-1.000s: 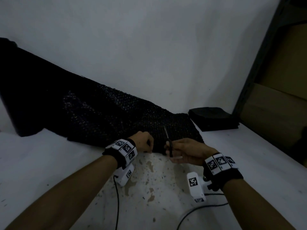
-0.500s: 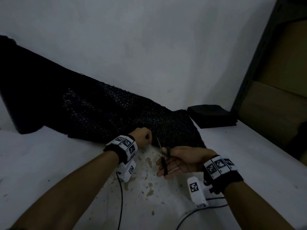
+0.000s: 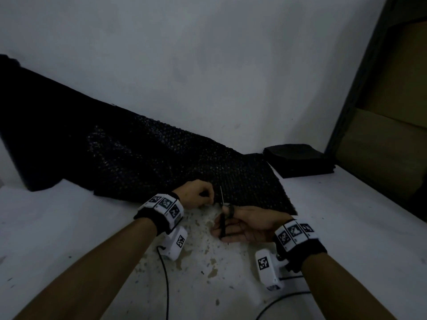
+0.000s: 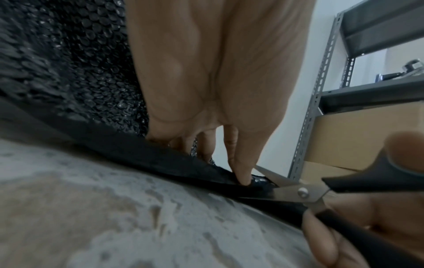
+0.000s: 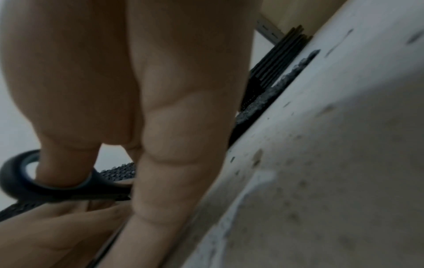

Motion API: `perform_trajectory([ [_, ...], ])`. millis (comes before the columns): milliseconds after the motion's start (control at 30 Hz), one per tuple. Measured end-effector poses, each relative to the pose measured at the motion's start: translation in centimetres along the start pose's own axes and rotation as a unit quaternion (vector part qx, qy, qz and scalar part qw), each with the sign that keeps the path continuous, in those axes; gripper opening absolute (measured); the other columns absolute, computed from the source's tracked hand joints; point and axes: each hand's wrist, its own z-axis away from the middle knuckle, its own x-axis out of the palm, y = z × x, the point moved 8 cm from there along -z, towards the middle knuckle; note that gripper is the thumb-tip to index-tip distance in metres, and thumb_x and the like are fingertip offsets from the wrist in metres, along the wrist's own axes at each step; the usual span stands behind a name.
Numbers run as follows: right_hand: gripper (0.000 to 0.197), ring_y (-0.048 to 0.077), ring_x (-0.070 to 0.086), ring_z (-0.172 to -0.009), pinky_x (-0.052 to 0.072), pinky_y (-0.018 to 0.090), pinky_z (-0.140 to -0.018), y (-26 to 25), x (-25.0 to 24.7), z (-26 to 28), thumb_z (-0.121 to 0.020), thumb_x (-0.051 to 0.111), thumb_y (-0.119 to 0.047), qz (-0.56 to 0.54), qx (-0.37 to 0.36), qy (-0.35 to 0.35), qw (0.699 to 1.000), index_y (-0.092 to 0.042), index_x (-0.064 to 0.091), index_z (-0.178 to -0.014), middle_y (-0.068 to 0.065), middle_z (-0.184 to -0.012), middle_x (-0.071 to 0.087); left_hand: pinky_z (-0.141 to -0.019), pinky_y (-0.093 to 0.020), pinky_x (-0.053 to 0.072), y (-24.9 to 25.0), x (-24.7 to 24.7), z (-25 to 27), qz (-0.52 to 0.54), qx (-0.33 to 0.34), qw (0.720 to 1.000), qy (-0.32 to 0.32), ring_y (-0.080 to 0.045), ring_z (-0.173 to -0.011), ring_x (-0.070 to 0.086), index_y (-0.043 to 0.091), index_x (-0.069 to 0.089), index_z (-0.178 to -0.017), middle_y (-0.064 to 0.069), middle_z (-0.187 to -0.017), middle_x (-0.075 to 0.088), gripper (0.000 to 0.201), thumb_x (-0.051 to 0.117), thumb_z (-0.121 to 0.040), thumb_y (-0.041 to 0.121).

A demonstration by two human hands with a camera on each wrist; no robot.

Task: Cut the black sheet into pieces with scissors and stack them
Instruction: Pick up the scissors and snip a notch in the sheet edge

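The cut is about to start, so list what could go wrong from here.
1. The left hand pinches the black sheet's edge with a fingertip right beside the open blades of the scissors; closing them could nick that finger.
2. The sheet slopes up against the wall, held only at the near edge, so it may slip or bunch and the cut may wander.

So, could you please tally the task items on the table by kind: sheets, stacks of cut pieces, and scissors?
Black sheet: 1
Stack of cut pieces: 1
Scissors: 1
Total: 3
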Motion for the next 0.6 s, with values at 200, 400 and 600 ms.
perform_trajectory([
  [200,0.069,0.031,0.063,-0.121,0.045,0.048,-0.109,-0.2,-0.1,-0.3,-0.090,0.068,-0.042,0.014,0.003,-0.002,1.000,0.007,0.051,-0.135,0.024,-0.126,0.065,-0.081,-0.026,0.050,0.3,0.0,0.0,-0.004,0.006,1.000,-0.001,-0.008,-0.087,0.060,0.028,0.064,-0.087,0.010,-0.094,0.065,0.012,0.061,-0.096,0.021],
  [400,0.065,0.032,0.063,-0.121,0.045,0.050,-0.109,-0.3,-0.2,-0.4,-0.092,0.065,-0.040,0.021,0.005,0.002,1.000,0.008,0.051,-0.134,0.025,-0.126,0.065,-0.094,-0.041,0.051,-0.9,-0.3,0.4,-0.003,-0.085,0.996,0.011,-0.018,-0.112,0.054,0.021,0.058,-0.102,0.001,-0.120,0.058,0.037,0.078,-0.082,0.045],
  [600,0.054,0.029,0.064,-0.120,0.055,0.046,-0.096,-0.3,0.4,-0.2,-0.090,0.064,-0.042,0.031,0.004,-0.010,0.999,0.000,0.057,-0.124,0.021,-0.124,0.067,-0.069,-0.023,0.046,-0.1,-0.2,0.2,-0.041,-0.062,0.997,0.000,-0.015,-0.089,0.058,0.024,0.064,-0.094,0.004,-0.100,0.062,0.011,0.073,-0.089,0.027],
])
